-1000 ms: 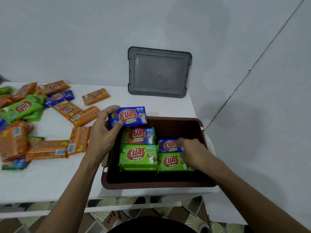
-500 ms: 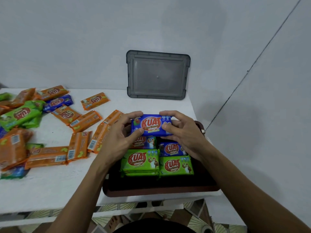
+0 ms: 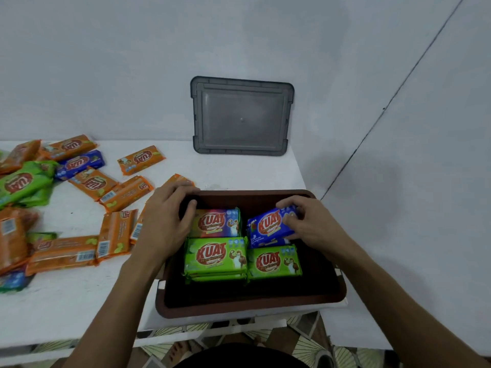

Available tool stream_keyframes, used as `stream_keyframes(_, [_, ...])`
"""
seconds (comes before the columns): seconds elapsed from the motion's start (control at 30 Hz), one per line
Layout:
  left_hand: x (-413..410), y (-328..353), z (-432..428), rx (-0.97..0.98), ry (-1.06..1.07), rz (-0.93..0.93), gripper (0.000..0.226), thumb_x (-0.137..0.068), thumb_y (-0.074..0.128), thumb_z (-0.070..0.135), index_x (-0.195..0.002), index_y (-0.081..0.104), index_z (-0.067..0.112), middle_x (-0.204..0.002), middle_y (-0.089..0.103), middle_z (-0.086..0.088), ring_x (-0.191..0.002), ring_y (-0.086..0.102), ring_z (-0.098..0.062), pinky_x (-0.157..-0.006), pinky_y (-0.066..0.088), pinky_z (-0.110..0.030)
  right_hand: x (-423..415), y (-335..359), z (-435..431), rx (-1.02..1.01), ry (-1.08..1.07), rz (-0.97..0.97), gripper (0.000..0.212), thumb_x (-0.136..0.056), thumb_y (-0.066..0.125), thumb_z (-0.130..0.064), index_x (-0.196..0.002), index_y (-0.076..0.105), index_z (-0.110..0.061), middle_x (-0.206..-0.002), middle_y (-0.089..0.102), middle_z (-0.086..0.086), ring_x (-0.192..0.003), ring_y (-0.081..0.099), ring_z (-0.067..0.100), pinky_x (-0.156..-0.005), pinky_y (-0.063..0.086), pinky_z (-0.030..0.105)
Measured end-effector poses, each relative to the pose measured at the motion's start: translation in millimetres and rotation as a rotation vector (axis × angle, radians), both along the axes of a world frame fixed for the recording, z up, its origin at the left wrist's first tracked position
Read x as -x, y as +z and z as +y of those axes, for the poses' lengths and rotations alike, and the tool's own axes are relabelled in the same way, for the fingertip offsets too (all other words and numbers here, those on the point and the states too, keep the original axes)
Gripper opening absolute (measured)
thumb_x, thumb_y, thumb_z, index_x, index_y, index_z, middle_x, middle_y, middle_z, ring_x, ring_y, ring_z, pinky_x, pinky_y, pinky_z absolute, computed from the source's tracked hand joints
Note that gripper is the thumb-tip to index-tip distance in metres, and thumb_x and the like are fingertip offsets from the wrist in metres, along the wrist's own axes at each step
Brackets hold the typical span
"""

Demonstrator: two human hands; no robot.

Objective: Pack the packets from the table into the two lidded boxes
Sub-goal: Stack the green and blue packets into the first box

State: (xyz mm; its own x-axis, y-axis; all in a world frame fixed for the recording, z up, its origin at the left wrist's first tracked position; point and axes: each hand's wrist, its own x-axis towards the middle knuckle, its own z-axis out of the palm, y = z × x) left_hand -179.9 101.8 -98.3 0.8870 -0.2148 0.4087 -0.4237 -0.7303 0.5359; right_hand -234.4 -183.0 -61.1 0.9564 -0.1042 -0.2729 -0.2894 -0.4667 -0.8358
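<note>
At the back right of the brown box (image 3: 249,310), our right hand (image 3: 305,227) pinches a blue packet (image 3: 267,224) by its right end, thumb at the near edge and fingers curled over the far edge. That packet sits tilted, left end lower, on another blue one beneath it, just behind the front-right green packet (image 3: 275,261).

Our left hand (image 3: 164,221) grasps nothing. Its fingers lie loosely over the box's back-left corner, and the thumb touches the left end of the multicoloured packet (image 3: 216,221), which sits behind the front-left green stack (image 3: 215,257).

To finish this placement well, we judge that we should level the blue packet, square it with the one under it and slide it snug against its neighbour before letting go. Meanwhile the left thumb can steady the adjoining stack so the rows sit tight.

Outward on the white table (image 3: 66,314), many loose packets (image 3: 61,254), mostly orange, lie scattered to the left, so much packing remains. A grey lid (image 3: 241,115) leans against the wall behind the box; we see no second box.
</note>
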Motion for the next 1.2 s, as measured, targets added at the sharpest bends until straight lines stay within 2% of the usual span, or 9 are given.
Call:
stream_keyframes(0.13, [0, -1, 0, -0.018, 0.007, -0.012, 0.03, -0.091, 0.05, 0.026, -0.115, 0.065, 0.014, -0.121, 0.06, -0.003, -0.114, 0.051, -0.018, -0.096, 0.037, -0.028, -8, -25, 11, 0.115, 0.002, 0.024, 0.022, -0.097, 0.057, -0.012, -0.114, 0.056, -0.027, -0.124, 0.057, 0.003, -0.108, 0.06, 0.018, -0.067, 0.059, 0.025])
stream_keyframes(0.33, [-1, -4, 2, -0.04, 0.009, -0.034, 0.03, -0.091, 0.049, 0.024, -0.113, 0.067, 0.013, -0.121, 0.06, -0.004, -0.114, 0.052, -0.018, -0.097, 0.037, -0.029, -9, -35, 14, 0.387, 0.057, 0.017, 0.029, -0.095, 0.052, -0.002, -0.119, 0.056, -0.017, -0.118, 0.061, 0.01, -0.087, 0.059, 0.013, -0.055, 0.046, 0.014])
stream_keyframes(0.43, [-1, -5, 2, -0.041, 0.017, -0.028, 0.029, -0.091, 0.049, 0.023, -0.112, 0.067, 0.013, -0.121, 0.061, -0.004, -0.114, 0.051, -0.016, -0.097, 0.035, -0.026, -8, -37, 17, 0.481, 0.109, 0.026, 0.03, -0.094, 0.054, -0.004, -0.123, 0.055, -0.013, -0.122, 0.061, 0.013, -0.092, 0.058, 0.017, -0.061, 0.046, 0.018])
stream_keyframes(0.57, [-1, -4, 1, -0.036, 0.013, -0.035, 0.029, -0.091, 0.05, 0.022, -0.111, 0.068, 0.012, -0.12, 0.061, -0.004, -0.114, 0.051, -0.016, -0.096, 0.035, -0.026, -10, -28, 16, 0.529, 0.142, 0.057, 0.028, -0.096, 0.054, -0.007, -0.124, 0.055, -0.011, -0.124, 0.06, 0.014, -0.099, 0.062, 0.022, -0.076, 0.056, 0.029])
stream_keyframes(0.63, [1, -4, 0, -0.022, 0.02, -0.036, 0.028, -0.091, 0.049, 0.022, -0.11, 0.068, 0.012, -0.121, 0.061, -0.005, -0.114, 0.051, -0.018, -0.096, 0.037, -0.029, -13, -20, 14, 0.557, 0.116, 0.03, 0.026, -0.099, 0.05, -0.011, -0.124, 0.055, -0.012, -0.125, 0.06, 0.012, -0.1, 0.06, 0.02, -0.075, 0.054, 0.026])
stream_keyframes(0.77, [4, -6, 1, -0.021, 0.137, -0.027, 0.027, -0.091, 0.05, 0.023, -0.108, 0.068, 0.012, -0.118, 0.061, -0.005, -0.108, 0.052, -0.021, -0.09, 0.044, -0.039, -23, -3, 12, 0.51, 0.087, -0.069, 0.022, -0.099, 0.05, -0.014, -0.119, 0.06, -0.016, -0.118, 0.064, 0.006, -0.092, 0.056, 0.013, -0.061, 0.043, 0.015])
stream_keyframes(0.9, [7, -6, 1, 0.007, 0.161, -0.013, 0.027, -0.091, 0.05, 0.024, -0.108, 0.068, 0.011, -0.111, 0.064, -0.005, -0.102, 0.054, -0.02, -0.087, 0.046, -0.036, -28, 13, 22, 0.392, 0.111, -0.14, 0.016, -0.097, 0.053, -0.018, -0.108, 0.064, -0.022, -0.091, 0.068, -0.002, -0.086, 0.065, 0.012, -0.063, 0.045, 0.016])
stream_keyframes(1.07, [10, -8, 22, 0.074, 0.011, 0.039, 0.033, -0.096, 0.044, 0.03, -0.116, 0.067, 0.016, -0.121, 0.062, 0.002, -0.112, 0.053, -0.012, -0.094, 0.041, -0.025, -41, 27, 58, 0.255, 0.144, -0.25, 0.012, -0.096, 0.056, -0.023, -0.102, 0.066, -0.026, -0.086, 0.071, -0.002, -0.079, 0.069, 0.012, -0.073, 0.059, 0.035])
stream_keyframes(1.2, [18, -10, 54, 0.161, -0.01, 0.094, 0.026, -0.099, 0.046, 0.029, -0.117, 0.064, 0.022, -0.115, 0.062, 0.008, -0.105, 0.055, -0.004, -0.088, 0.041, -0.014, -60, 33, 96, 0.213, 0.185, -0.305, 0.013, -0.095, 0.055, -0.021, -0.1, 0.066, -0.027, -0.089, 0.071, -0.001, -0.076, 0.07, 0.013, -0.073, 0.06, 0.043])
